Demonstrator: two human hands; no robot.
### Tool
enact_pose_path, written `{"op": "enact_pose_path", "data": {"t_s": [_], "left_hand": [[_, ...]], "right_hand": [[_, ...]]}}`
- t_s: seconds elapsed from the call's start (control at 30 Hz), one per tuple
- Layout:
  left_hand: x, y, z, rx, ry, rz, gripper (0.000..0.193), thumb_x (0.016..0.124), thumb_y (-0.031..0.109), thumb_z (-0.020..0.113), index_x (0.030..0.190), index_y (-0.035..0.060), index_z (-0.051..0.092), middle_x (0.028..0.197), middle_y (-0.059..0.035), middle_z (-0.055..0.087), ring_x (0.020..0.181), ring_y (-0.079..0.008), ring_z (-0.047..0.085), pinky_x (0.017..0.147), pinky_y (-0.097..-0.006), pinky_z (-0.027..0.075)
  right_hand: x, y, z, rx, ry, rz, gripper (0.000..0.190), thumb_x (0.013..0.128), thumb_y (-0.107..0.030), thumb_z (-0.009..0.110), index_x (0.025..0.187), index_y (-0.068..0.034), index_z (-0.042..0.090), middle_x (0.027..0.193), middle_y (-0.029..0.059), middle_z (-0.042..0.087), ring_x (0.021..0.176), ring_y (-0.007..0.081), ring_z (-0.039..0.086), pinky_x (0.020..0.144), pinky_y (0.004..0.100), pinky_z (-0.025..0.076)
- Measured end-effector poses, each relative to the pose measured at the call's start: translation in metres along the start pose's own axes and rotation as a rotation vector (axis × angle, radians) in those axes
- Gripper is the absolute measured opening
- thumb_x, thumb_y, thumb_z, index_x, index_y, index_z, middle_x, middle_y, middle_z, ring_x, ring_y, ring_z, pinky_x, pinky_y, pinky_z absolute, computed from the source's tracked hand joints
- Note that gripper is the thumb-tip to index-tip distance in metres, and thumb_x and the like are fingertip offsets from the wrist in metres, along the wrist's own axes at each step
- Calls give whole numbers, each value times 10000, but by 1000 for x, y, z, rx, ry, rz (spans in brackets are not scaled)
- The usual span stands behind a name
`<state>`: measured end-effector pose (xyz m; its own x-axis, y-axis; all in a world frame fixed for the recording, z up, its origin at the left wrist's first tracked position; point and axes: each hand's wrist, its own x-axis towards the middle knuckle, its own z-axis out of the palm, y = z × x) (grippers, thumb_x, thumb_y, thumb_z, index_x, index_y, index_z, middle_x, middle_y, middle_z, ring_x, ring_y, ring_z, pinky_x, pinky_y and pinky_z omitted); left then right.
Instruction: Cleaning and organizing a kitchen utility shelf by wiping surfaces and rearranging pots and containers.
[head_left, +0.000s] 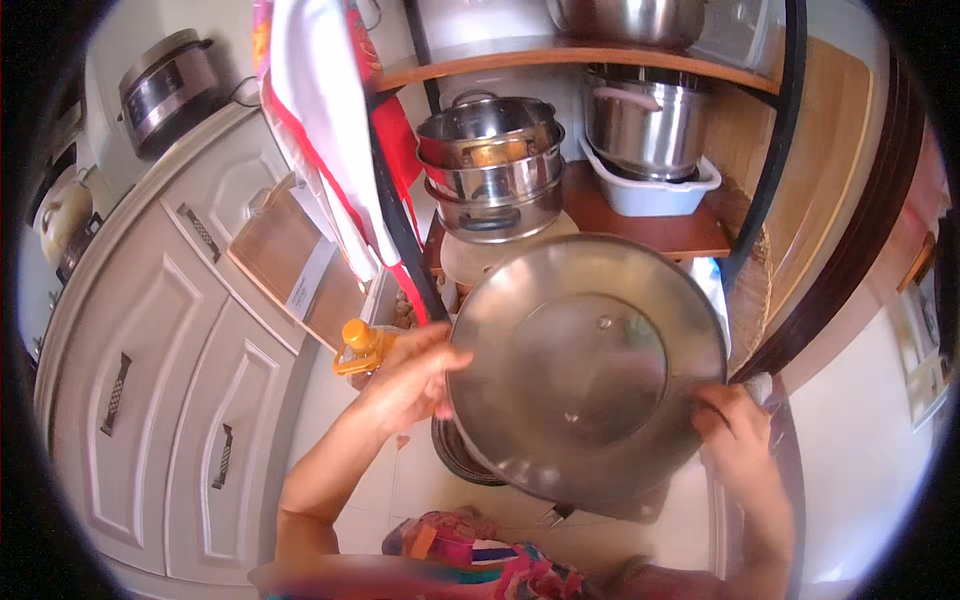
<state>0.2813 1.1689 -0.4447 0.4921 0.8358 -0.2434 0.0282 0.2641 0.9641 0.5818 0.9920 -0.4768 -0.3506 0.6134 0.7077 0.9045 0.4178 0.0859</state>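
Observation:
A large round metal lid with a glass centre (589, 367) is held up before me, its face towards the camera. On its left rim my left hand (420, 375) grips it, the thumb over the edge. At the lower right rim my right hand (731, 420) pinches the edge. Beyond the lid, a stacked stainless-steel steamer (491, 180) with a glass lid stands on the rack shelf. To its right a tall steel pot (649, 124) sits in a pale blue plastic basin (652, 196). Part of a dark round pan (465, 454) shows below the lid, mostly hidden.
A black-framed rack with a brown upper shelf (585, 56) holds another steel pot (630, 19). White cloth with red trim (322, 105) hangs at its left post. A bottle with an orange cap (358, 337) stands beside my left hand. Pale cabinets (150, 390) line the left.

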Motion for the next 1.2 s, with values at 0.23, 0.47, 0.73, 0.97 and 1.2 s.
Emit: {"op": "enact_pose_path", "data": {"t_s": [0.23,0.47,0.73,0.97,1.2], "left_hand": [[118,4,-21,-216,133,238,511,862,512,553,1034,32,529,757,-38,590,597,-136,582,519,-309,495],[238,-23,-26,-675,-72,176,536,939,458,429,1178,-22,424,1182,-187,512,1078,-291,518,886,-449,437],[201,-38,-17,-533,-53,332,506,969,421,366,1251,2,348,1238,-234,464,1111,-297,509,919,-390,439],[144,-47,0,-817,-15,172,408,948,335,475,1271,113,362,1138,-104,497,1011,-297,565,942,-425,432],[99,-52,13,-791,-19,233,406,946,332,477,1270,117,359,1176,-78,503,1045,-285,562,936,-412,437]], "right_hand": [[62,16,-15,-168,68,7,232,556,10,606,782,4,557,844,131,561,701,276,574,545,360,483],[94,11,-27,-159,52,95,257,568,52,574,815,14,512,790,146,503,662,324,548,568,383,457],[117,5,-31,-152,58,139,252,600,38,617,821,8,500,776,151,478,638,343,534,555,385,446],[142,-2,-42,-182,76,184,250,650,-2,660,833,24,492,775,161,461,640,351,516,565,368,433],[183,-1,-41,-191,119,134,303,693,-97,711,863,32,496,776,166,479,689,379,528,600,381,439]]}}
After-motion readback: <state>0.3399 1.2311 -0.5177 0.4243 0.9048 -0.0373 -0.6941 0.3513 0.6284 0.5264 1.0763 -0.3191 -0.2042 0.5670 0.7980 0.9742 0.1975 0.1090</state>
